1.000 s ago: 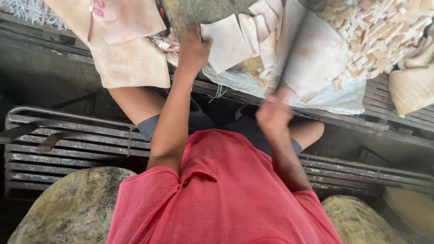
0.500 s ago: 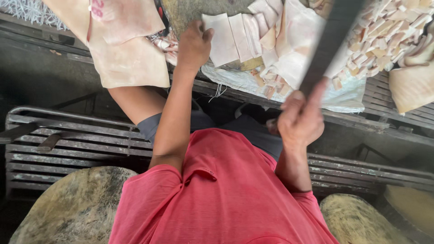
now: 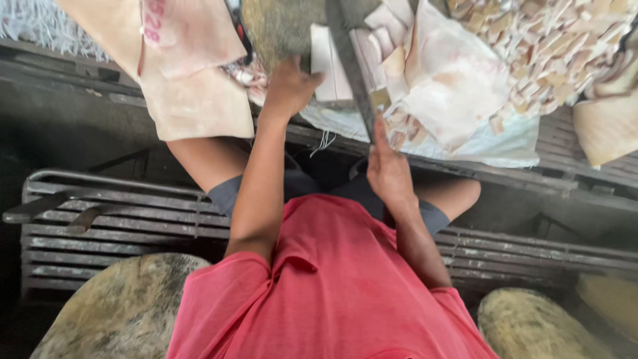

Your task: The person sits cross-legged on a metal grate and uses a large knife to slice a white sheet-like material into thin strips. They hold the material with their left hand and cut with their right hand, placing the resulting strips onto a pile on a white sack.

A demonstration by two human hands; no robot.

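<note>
My left hand [image 3: 289, 86] presses down on a pale flat slab [image 3: 325, 60] that lies on a round wooden block [image 3: 279, 26] in front of me. Just to its right, my right hand [image 3: 389, 169] grips the handle of a long dark blade [image 3: 349, 60]. The blade points away from me and lies across the cut pale strips [image 3: 389, 46] beside the slab. Both arms reach out from my red shirt [image 3: 332, 292].
A heap of small pale cut pieces [image 3: 551, 46] lies at the upper right on a white plastic sheet [image 3: 512, 143]. Large pale sheets [image 3: 193, 86] hang at the upper left. A dark slatted bench [image 3: 126, 219] runs under me, with round mottled blocks [image 3: 126, 312] [image 3: 531, 326] below.
My right hand swung the blade from a raised tilt on the right down and left onto the strips beside my left hand. The left hand stayed on the slab.
</note>
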